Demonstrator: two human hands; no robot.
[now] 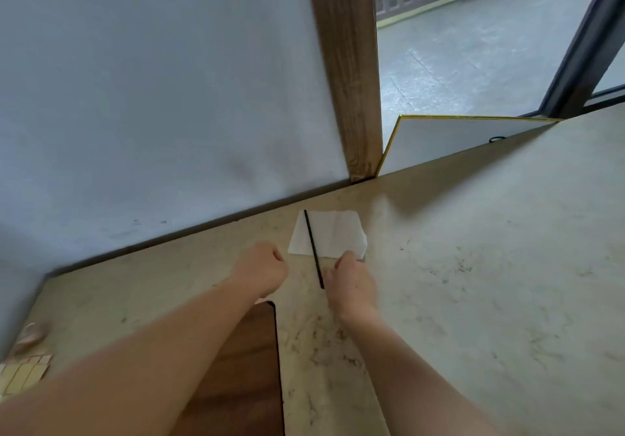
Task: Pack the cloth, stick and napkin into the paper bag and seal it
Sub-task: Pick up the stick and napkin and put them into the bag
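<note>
A white napkin (pixel 333 232) lies flat on the pale marbled table (pixel 473 266), near the wall. A thin black stick (pixel 313 248) lies across the napkin's left part and runs toward me past its near edge. My right hand (pixel 351 283) is at the napkin's near right corner, fingers curled; its fingertips seem to pinch that corner. My left hand (pixel 262 268) hovers just left of the stick with the fingers curled into a fist, holding nothing I can see. No cloth or paper bag is in view.
A dark wooden board (pixel 250 368) lies under my left forearm. A grey wall (pixel 152 97) and a wooden post (pixel 345 63) bound the table's far side. A white panel with a yellow edge (pixel 449 138) leans behind the table. Small tiled pieces (pixel 23 373) sit at the left edge.
</note>
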